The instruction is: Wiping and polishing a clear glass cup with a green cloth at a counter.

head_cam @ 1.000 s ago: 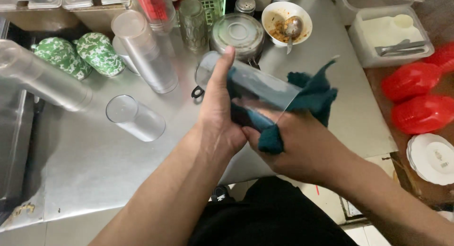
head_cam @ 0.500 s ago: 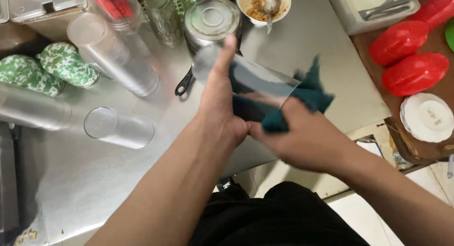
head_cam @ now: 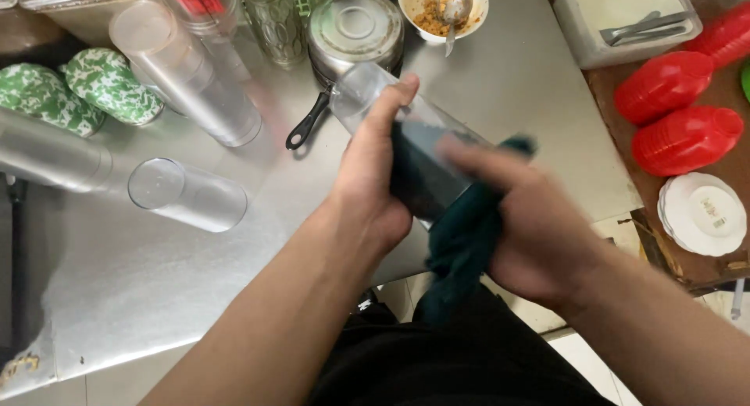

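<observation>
Right hand [head_cam: 539, 226] closed on dark green cloth [head_cam: 461, 250], at 3 o'clock of left hand [head_cam: 371, 179], which grips clear plastic tumbler [head_cam: 391, 113] tilted above steel table [head_cam: 508, 86]. Farther, at 9 o'clock, another clear cup [head_cam: 187, 194] lying down.

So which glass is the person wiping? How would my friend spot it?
Look at the shiny metal counter, then at the two hands over its front edge. The left hand grips a clear tall glass while the right hand presses a dark green cloth against it. It is the only glass lifted off the counter; the others lie or stand further left.
</observation>
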